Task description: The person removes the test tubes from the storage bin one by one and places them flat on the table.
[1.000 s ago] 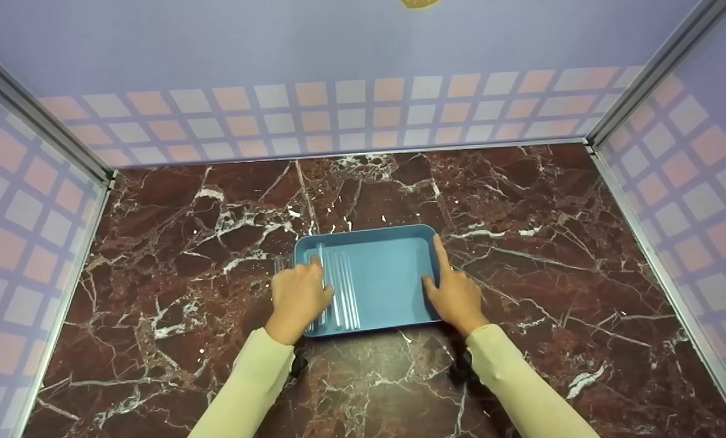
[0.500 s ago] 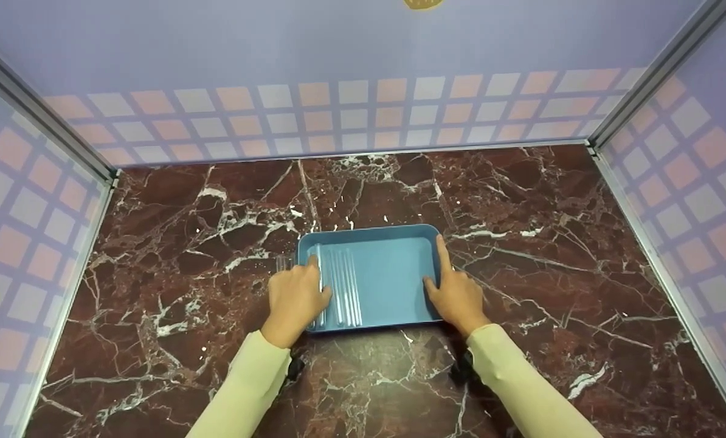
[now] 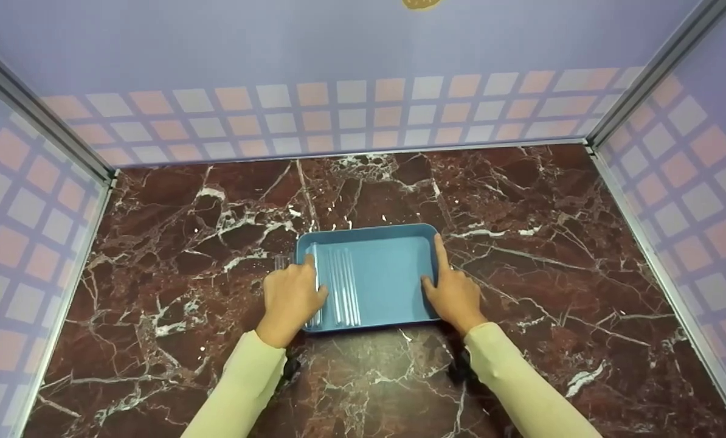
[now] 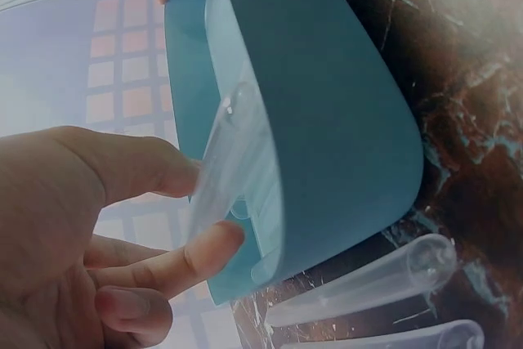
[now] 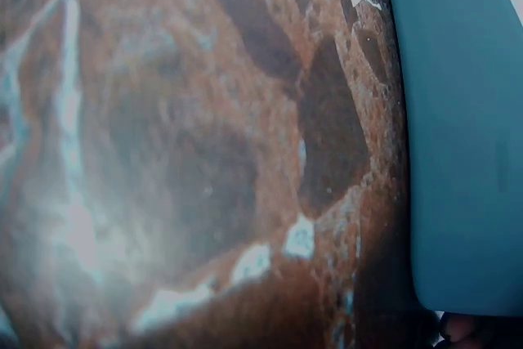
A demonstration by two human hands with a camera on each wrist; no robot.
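Note:
A blue rectangular tray [image 3: 393,280] lies on the marbled tabletop in the head view. My left hand [image 3: 290,298] is over its left side. In the left wrist view, thumb and forefinger pinch a clear round-ended test tube [image 4: 222,140], tilted inside the tray wall. Several more test tubes [image 3: 346,292] lie side by side in the tray, right of this hand. My right hand [image 3: 457,298] grips the tray's right wall, thumb inside and forefinger stretched along the rim. The right wrist view shows only the tray's outer wall [image 5: 466,145] and the tabletop.
Outside the tray's left wall, other test tubes [image 4: 368,284] lie on the marbled tabletop [image 3: 174,261], partly hidden behind my left hand in the head view. Lilac panels with pink and white squares [image 3: 351,115] border the back and both sides.
My left hand has shifted slightly left with the pinched test tube, toward the tray's left wall. The right hand keeps its hold on the tray, which stays in place.

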